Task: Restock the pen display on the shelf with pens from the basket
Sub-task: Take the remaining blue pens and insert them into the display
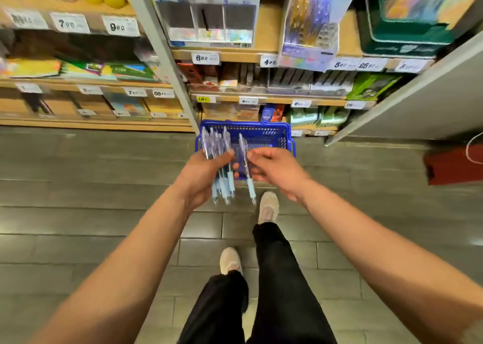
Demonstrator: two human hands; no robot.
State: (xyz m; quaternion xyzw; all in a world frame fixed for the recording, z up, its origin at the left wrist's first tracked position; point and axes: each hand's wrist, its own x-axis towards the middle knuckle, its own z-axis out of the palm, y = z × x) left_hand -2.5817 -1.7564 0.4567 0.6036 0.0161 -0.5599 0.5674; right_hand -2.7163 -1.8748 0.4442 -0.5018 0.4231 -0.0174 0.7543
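Looking straight down here. The left hand (206, 174) has its fingers and thumb curled round a bundle of pens (220, 145), clear barrels with light blue grips, tips pointing down toward the floor (104, 187). The right hand (274, 168) is just beside it, pinching a single pen (251, 189) of the same kind between thumb and fingertips, and that one sits a little apart from the bundle. Both hands hang right above the near edge of the blue basket (261, 128), which sits on the floor up against the bottom of the shelf (235, 55). I can't make out what's inside the basket, since the hands cover most of it. The pen display (209, 22) is up at the top of the view on an upper shelf, a grey box with three compartments. The middle one seems to have one dark pen in it, but it's blurry up there. White price tags (205, 58) run along the shelf edges. A pale shoe (268, 207) is planted just behind the basket.
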